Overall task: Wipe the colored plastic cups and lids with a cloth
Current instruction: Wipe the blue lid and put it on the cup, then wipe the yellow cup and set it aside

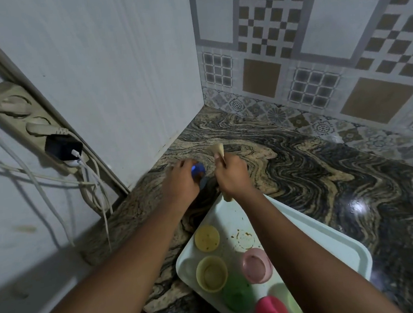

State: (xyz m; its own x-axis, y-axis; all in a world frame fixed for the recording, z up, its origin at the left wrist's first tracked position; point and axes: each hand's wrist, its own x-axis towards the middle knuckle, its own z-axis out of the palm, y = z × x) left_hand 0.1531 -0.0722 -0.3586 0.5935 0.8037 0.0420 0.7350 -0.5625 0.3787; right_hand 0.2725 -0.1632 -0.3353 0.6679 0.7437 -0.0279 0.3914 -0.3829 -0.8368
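At the back corner of the counter (303,172), my left hand (181,181) has its fingers curled round a small blue cup (198,169). Just beside it, my right hand (231,176) is fisted on a cream cloth (218,150). The cloth runs lengthwise through the fist, one end poking out away from me, the other hanging below the wrist. The cup is blurred, so I cannot tell which way its mouth faces. Nearer me, under my right forearm, a stained white tray (334,240) holds two yellow cups (207,238) mouth-up, a pink cup (256,265), green cups (237,294) and a magenta cup (272,311). The counter is dark swirled stone with a patterned tile wall (315,45) behind it. A loaded power strip (33,122) hangs to the left.
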